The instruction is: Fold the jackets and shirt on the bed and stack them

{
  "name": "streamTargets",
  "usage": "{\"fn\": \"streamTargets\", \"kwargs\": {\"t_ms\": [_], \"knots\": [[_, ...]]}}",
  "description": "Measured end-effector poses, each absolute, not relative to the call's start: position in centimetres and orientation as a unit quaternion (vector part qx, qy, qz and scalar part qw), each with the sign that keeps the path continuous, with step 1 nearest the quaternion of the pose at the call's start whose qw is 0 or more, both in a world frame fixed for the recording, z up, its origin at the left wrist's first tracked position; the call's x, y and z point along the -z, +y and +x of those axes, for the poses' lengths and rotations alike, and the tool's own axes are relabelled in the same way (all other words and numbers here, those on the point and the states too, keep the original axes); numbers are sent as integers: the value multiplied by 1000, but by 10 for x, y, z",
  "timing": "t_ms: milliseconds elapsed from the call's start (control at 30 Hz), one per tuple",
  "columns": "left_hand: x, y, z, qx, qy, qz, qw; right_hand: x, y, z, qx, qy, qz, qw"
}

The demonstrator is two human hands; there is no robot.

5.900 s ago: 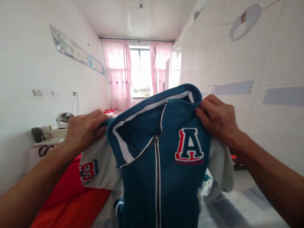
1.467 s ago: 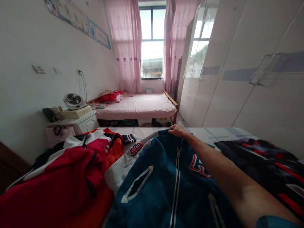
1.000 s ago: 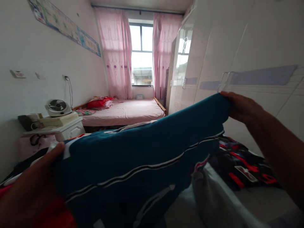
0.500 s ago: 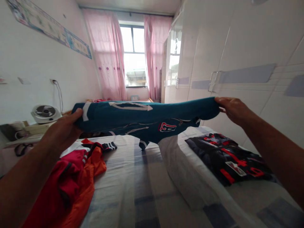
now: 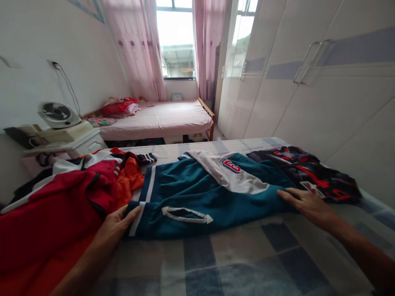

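A teal jacket (image 5: 185,193) with a white panel and a red-and-navy number 3 lies spread over the bed, its near edge drawn out between my hands. My left hand (image 5: 115,226) is closed on the corner of its white-striped hem at the left. At the other end, my right hand (image 5: 305,205) pinches the near edge, thumb on top and other fingers partly hidden. A white-trimmed pocket slit (image 5: 187,215) faces up between the hands. Just left of the hem lie red and orange garments (image 5: 80,189). A folded black-and-red garment (image 5: 311,172) rests beyond my right hand.
Checked bedding (image 5: 240,259) covers the bed under the clothes. White wardrobe doors (image 5: 277,107) line the right side. A small fan (image 5: 60,114) stands on a cabinet at left. Farther back are a second bed (image 5: 166,119) with a pink sheet and a window (image 5: 177,41) with pink curtains.
Both hands have come down with the jacket, from stretched in the air to lying on the bed. The number 3 panel now shows on top. The view has tilted downward.
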State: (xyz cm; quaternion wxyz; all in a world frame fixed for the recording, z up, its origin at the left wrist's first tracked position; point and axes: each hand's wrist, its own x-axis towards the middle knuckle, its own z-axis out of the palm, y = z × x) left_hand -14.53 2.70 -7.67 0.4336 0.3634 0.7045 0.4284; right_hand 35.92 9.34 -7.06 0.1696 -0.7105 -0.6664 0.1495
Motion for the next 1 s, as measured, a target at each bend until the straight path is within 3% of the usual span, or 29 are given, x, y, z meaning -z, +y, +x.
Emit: {"fn": "streamTargets", "kwargs": {"t_ms": [100,200,367,500,633,800,1000], "knots": [[78,28,-152,-469,658,373,456,65,90,354,-103,-640,-733,207],[91,29,-163,-442,686,440,374,76,77,366,-64,-601,-750,269],[104,32,-162,-223,783,570,110,97,56,373,-4,-636,-756,155],[82,51,-153,-135,732,660,-98,77,56,341,168,-697,-659,229],[72,101,-149,-103,700,703,-76,66,72,294,81,-740,-590,312],[88,161,-145,-50,686,725,-36,102,95,267,-55,-755,-575,310],[92,178,-139,-1,679,734,-30,121,99,270,-94,-738,-579,332]]}}
